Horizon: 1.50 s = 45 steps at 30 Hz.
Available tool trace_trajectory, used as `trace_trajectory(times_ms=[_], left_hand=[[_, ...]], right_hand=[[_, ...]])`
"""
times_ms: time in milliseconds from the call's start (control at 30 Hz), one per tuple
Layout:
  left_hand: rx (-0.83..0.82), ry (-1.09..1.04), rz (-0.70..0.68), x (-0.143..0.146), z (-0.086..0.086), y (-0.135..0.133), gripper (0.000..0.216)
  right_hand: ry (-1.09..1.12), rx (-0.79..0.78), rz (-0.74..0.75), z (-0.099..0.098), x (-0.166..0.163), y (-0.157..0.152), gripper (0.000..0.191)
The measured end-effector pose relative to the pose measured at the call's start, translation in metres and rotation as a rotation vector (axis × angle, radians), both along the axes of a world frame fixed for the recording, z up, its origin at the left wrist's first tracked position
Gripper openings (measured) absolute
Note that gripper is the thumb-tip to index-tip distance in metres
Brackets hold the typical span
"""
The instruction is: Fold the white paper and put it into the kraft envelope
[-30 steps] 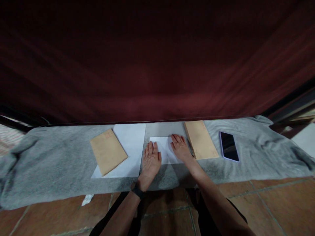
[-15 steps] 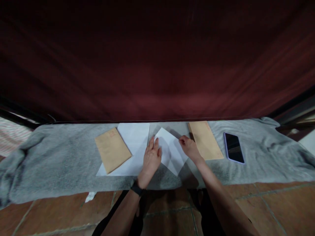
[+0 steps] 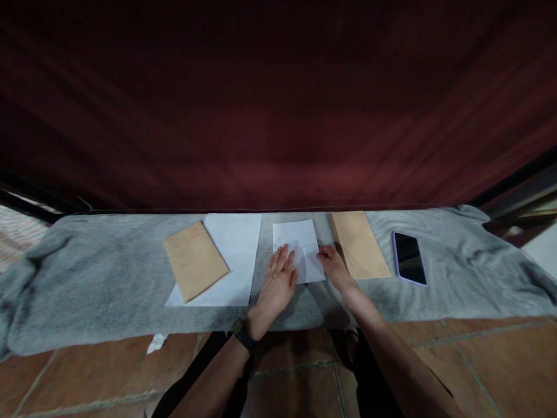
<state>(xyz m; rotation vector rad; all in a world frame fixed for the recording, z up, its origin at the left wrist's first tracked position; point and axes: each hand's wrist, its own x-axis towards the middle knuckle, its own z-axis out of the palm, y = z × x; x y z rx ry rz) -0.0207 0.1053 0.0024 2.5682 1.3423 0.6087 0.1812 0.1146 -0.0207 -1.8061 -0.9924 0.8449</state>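
Partly under the flat, outstretched left hand [image 3: 277,283] and at the curled right hand [image 3: 332,265], whose grip I cannot confirm, lies the small white paper [image 3: 296,234], likely light, easily creased and best held by its edges.

the small white sheet [image 3: 296,235] and larger white sheet [image 3: 237,247] are smooth, matt paper; the left envelope [image 3: 195,261] and right envelope [image 3: 361,247], dull brown paper. the phone [image 3: 409,264] looks glossy – its rim [image 3: 395,255] smooth plastic. the grey cover [image 3: 104,278] is soft, napped cloth – the red hanging [image 3: 278,116], matt fabric.
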Motion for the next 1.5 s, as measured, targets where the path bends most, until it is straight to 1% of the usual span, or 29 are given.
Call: trace_trajectory(times_ms=[100, 200, 267, 333, 367, 433, 500, 567, 667, 733, 833, 1000, 1067, 1233, 1500], left_hand=[[-0.009, 0.087, -0.072, 0.009, -0.002, -0.012, 0.051], [-0.010, 0.143, -0.074, 0.014, -0.005, -0.018, 0.055], [0.003, 0.168, -0.058, 0.016, -0.007, -0.019, 0.056], [0.021, 0.179, -0.045, 0.018, -0.009, -0.020, 0.058], [0.028, 0.180, -0.042, 0.019, -0.009, -0.020, 0.058], [0.034, 0.179, -0.044, 0.020, -0.011, -0.021, 0.058], [0.040, 0.174, -0.046, 0.021, -0.013, -0.022, 0.057], [0.054, 0.169, -0.057, 0.021, -0.018, -0.023, 0.056], [0.087, 0.167, -0.086, 0.019, -0.027, -0.023, 0.061], [0.098, 0.162, -0.087, 0.016, -0.032, -0.023, 0.065], [0.099, 0.146, -0.059, 0.011, -0.034, -0.022, 0.066], [0.090, 0.172, -0.017, 0.002, -0.029, -0.021, 0.062], [0.078, 0.189, 0.019, 0.000, -0.028, -0.022, 0.061], [0.063, 0.190, 0.105, -0.003, -0.023, -0.025, 0.062], [0.059, 0.153, 0.155, -0.010, -0.023, -0.028, 0.067]], right_hand=[[-0.060, -0.011, 0.026, 0.002, 0.002, -0.002, 0.028], [-0.154, -0.019, 0.059, 0.009, 0.001, -0.008, 0.033], [-0.332, -0.044, 0.100, 0.015, -0.001, -0.014, 0.035], [-0.565, -0.062, 0.141, 0.020, -0.003, -0.020, 0.037], [-0.666, -0.053, 0.156, 0.022, -0.005, -0.022, 0.038], [-0.779, 0.022, 0.199, 0.024, -0.010, -0.027, 0.039], [-0.812, 0.134, 0.277, 0.024, -0.018, -0.032, 0.042], [-0.804, 0.224, 0.389, 0.021, -0.029, -0.037, 0.046], [-0.820, 0.270, 0.551, 0.014, -0.042, -0.048, 0.053], [-0.857, 0.258, 0.587, 0.008, -0.045, -0.054, 0.056], [-0.924, 0.235, 0.558, 0.001, -0.043, -0.061, 0.059], [-1.022, 0.274, 0.499, -0.007, -0.035, -0.067, 0.061], [-1.043, 0.271, 0.471, -0.008, -0.033, -0.069, 0.062], [-1.034, 0.206, 0.421, -0.009, -0.024, -0.074, 0.065], [-1.011, 0.166, 0.390, -0.009, -0.013, -0.081, 0.070]])
